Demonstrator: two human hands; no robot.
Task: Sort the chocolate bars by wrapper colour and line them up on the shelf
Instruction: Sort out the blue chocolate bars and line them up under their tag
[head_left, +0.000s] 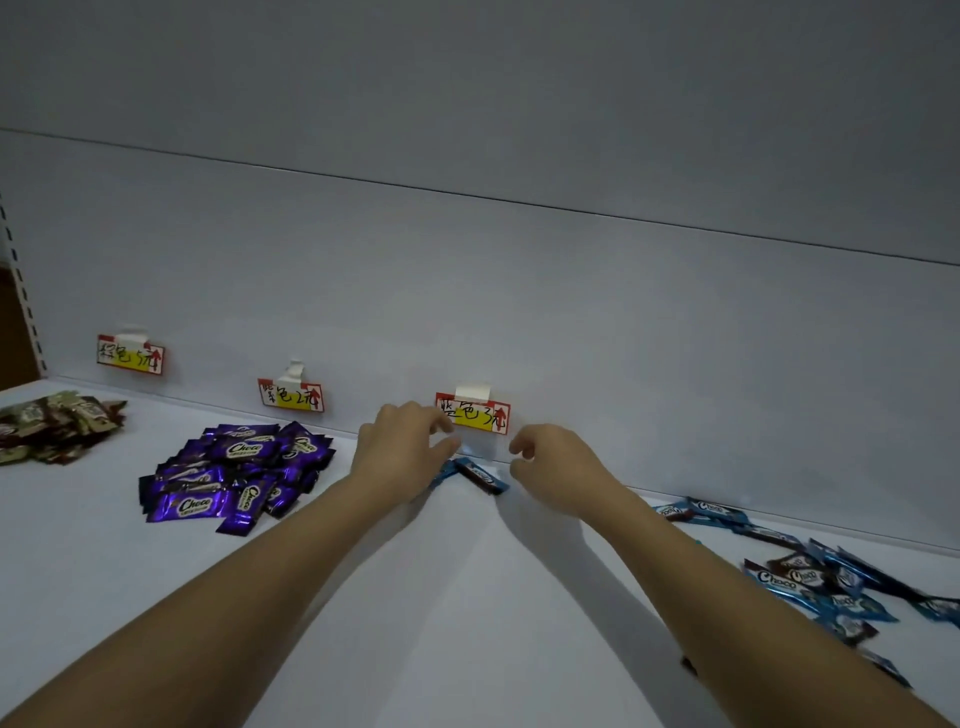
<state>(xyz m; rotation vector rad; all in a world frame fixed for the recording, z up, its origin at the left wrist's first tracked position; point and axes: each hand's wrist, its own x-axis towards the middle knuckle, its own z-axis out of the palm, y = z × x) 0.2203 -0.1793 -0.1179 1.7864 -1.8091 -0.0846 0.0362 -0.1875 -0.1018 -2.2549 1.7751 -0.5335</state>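
I judge sorting mostly done, lining up barely begun: green pile (57, 426) and purple pile (239, 475) lie unaligned, my left hand (400, 447) and right hand (556, 467) hover with loosely curled, empty grips over the first blue bar (480, 475) under its blue label (475, 413), while the blue heap (826, 582) waits on the shelf (467, 597).

- Shelf surface (467, 597): a wide bare strip runs from the front edge to the back wall between the two forearms.
- Left boundary: purple bar pile (236, 475), just beside the left hand (402, 449); a bare gap separates it from the green-brown bar pile (54, 426) at far left.
- Right boundary: blue bar heap (826, 582), spread from the back wall toward the front edge, well apart from the right hand (558, 467).
- Back wall (519, 291): closes off reach; three price labels (472, 413) project from it low down.
- Between the hands: two blue bars (480, 475) lie against the wall base, filling that gap.
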